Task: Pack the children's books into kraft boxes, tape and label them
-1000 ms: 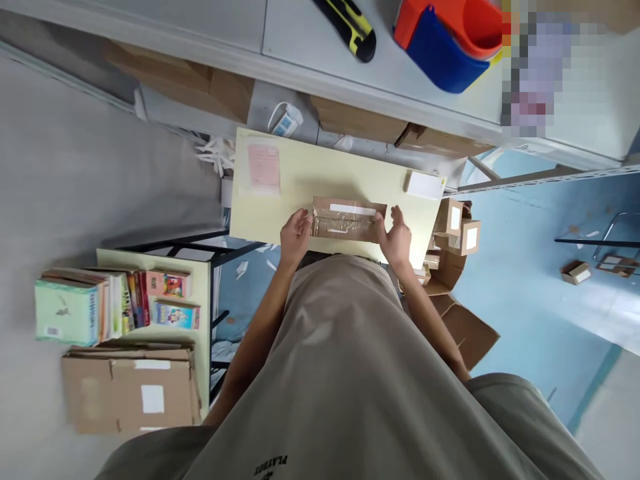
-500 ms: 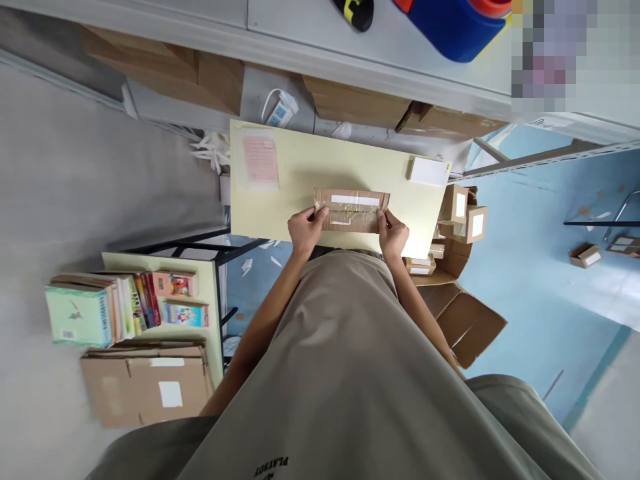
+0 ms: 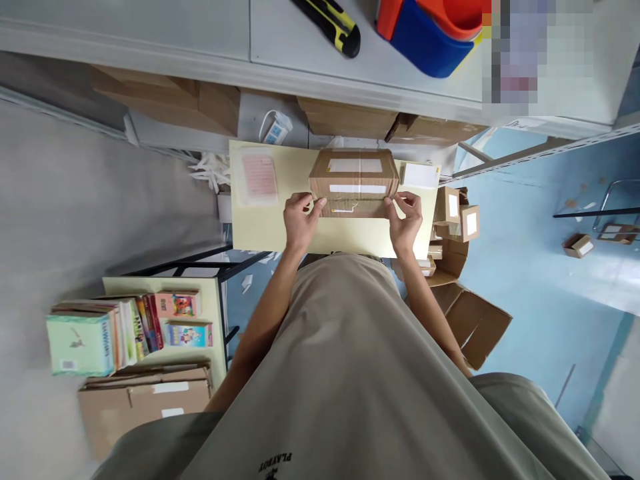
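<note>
A brown cardboard box (image 3: 357,177) with white labels and clear tape is held over the pale yellow tabletop (image 3: 273,232). My left hand (image 3: 301,219) pinches the left end of its near panel, thumb on top. At the opposite end, my right hand (image 3: 406,221) grips the same panel between thumb and fingers. A folded line runs across the box between its far and near panels. To its left lies a pink printed sheet (image 3: 259,175); a small stack of white labels (image 3: 421,175) lies to its right.
A grey shelf (image 3: 190,40) with a black and yellow utility knife (image 3: 333,27) and a blue and red holder (image 3: 430,47) overhangs the far side. Books (image 3: 83,340) and flattened cartons (image 3: 145,407) stand lower left. Small boxes (image 3: 469,223) and an opened carton (image 3: 480,327) sit at right.
The box has tilted and been raised, showing its far panel and second label. My hands have moved slightly apart with it. The view has shifted, bringing more of the shelf into sight.
</note>
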`<action>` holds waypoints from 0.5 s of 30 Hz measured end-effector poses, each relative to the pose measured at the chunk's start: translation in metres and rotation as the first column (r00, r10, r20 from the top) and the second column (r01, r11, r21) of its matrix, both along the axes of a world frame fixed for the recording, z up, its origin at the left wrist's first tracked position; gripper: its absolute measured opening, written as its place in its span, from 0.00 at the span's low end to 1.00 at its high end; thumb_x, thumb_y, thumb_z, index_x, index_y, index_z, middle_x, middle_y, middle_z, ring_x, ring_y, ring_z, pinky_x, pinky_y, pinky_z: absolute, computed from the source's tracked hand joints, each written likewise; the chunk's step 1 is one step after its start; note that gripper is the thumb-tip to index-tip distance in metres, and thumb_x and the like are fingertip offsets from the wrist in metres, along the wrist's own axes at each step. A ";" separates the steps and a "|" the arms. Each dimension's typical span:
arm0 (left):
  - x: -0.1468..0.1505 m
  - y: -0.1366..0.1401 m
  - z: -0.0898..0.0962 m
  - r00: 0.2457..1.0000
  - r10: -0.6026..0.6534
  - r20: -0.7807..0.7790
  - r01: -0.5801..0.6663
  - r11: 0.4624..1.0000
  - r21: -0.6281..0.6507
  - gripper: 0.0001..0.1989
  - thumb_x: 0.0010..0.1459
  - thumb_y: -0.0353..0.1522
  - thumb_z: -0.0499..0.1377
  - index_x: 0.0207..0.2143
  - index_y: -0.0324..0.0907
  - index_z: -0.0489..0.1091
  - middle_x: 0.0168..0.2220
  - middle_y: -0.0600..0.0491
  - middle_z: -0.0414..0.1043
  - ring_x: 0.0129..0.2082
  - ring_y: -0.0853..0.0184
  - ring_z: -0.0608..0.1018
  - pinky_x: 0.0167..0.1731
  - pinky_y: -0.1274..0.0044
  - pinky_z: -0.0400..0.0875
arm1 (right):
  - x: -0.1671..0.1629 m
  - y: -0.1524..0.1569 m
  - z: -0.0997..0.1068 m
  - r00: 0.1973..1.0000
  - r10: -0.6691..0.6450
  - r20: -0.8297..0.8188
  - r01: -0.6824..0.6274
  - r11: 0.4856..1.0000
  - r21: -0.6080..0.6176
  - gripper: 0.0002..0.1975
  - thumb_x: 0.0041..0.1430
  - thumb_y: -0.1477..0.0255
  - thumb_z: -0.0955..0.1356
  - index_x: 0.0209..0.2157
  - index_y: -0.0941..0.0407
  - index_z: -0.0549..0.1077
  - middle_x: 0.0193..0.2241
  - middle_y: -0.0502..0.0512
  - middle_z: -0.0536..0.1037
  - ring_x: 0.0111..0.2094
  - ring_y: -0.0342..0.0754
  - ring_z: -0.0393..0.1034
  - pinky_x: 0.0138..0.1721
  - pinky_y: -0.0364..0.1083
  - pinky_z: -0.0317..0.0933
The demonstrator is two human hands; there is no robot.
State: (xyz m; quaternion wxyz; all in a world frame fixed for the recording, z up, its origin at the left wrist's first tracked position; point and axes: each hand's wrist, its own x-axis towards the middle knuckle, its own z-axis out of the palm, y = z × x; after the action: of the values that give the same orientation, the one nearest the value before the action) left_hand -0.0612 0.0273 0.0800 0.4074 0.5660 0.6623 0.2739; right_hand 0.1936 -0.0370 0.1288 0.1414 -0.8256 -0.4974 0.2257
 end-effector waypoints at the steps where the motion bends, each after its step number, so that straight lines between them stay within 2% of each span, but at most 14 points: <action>1: -0.004 0.001 -0.006 1.000 0.004 0.026 -0.004 1.000 -0.014 0.07 0.71 0.37 0.70 0.38 0.45 0.81 0.47 0.47 0.82 0.47 0.60 0.83 0.51 0.71 0.79 | 0.003 -0.001 -0.007 1.000 0.005 -0.031 -0.005 1.000 0.004 0.28 0.86 0.63 0.59 0.68 0.60 0.83 0.65 0.73 0.82 0.66 0.58 0.79 0.63 0.53 0.75; 3: -0.010 -0.002 -0.020 0.999 0.018 0.047 -0.015 0.998 -0.056 0.04 0.70 0.34 0.69 0.42 0.44 0.84 0.49 0.48 0.81 0.44 0.62 0.84 0.51 0.73 0.80 | 0.007 -0.006 -0.026 0.994 0.032 -0.109 -0.034 0.999 -0.020 0.25 0.85 0.66 0.60 0.66 0.61 0.83 0.61 0.72 0.83 0.60 0.54 0.82 0.60 0.48 0.75; 8: -0.021 -0.024 -0.067 0.998 -0.040 -0.037 0.034 0.986 -0.166 0.10 0.65 0.27 0.67 0.46 0.43 0.88 0.48 0.47 0.87 0.46 0.60 0.88 0.55 0.72 0.81 | 0.006 -0.035 -0.083 0.983 0.105 -0.149 -0.128 0.980 -0.151 0.22 0.82 0.72 0.60 0.59 0.58 0.84 0.61 0.67 0.86 0.55 0.48 0.84 0.56 0.43 0.75; 12: -0.035 -0.032 -0.100 0.968 -0.185 -0.168 0.112 0.922 -0.371 0.14 0.65 0.25 0.65 0.47 0.44 0.89 0.50 0.44 0.91 0.54 0.51 0.90 0.63 0.65 0.81 | 0.014 -0.045 -0.119 0.951 0.021 -0.309 -0.095 0.969 -0.228 0.16 0.75 0.75 0.66 0.52 0.55 0.88 0.55 0.65 0.91 0.53 0.55 0.89 0.57 0.49 0.79; 15: -0.044 -0.017 -0.117 0.978 -0.163 -0.129 0.107 0.927 -0.360 0.21 0.68 0.23 0.59 0.54 0.43 0.88 0.58 0.43 0.90 0.63 0.51 0.88 0.69 0.63 0.78 | 0.031 -0.034 -0.135 0.919 -0.076 -0.386 -0.004 0.980 -0.201 0.15 0.72 0.71 0.69 0.52 0.55 0.89 0.54 0.66 0.92 0.55 0.61 0.89 0.63 0.56 0.80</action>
State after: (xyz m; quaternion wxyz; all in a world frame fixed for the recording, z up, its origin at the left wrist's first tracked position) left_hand -0.1057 0.0105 -0.0370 0.4665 0.5483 0.6898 0.0770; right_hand 0.2241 -0.0715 -0.0066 0.1595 -0.7827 -0.4188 0.4319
